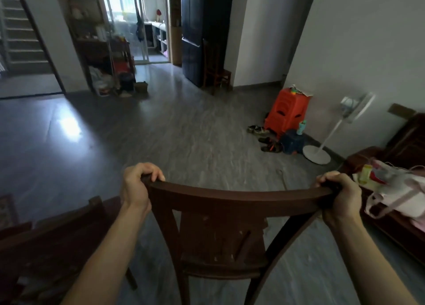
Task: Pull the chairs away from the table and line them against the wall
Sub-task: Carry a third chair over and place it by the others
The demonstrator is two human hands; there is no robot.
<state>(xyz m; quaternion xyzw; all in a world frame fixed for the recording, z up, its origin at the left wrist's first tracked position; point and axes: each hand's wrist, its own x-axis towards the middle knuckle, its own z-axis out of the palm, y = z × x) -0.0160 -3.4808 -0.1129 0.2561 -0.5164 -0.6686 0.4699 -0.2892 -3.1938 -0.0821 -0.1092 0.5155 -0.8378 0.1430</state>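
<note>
A dark brown wooden chair stands right in front of me, its curved top rail facing me and its seat below. My left hand is closed over the rail's left end. My right hand grips the rail's right end. A second dark wooden chair is at the lower left, partly cut off by the frame. Another wooden chair stands far back, beside a dark fridge and against the white wall.
Stacked orange plastic stools, a blue stool, shoes and a white standing fan line the right wall. A dark wooden bench with a pink bag sits at the right. Open grey floor stretches ahead; cluttered shelves stand far left.
</note>
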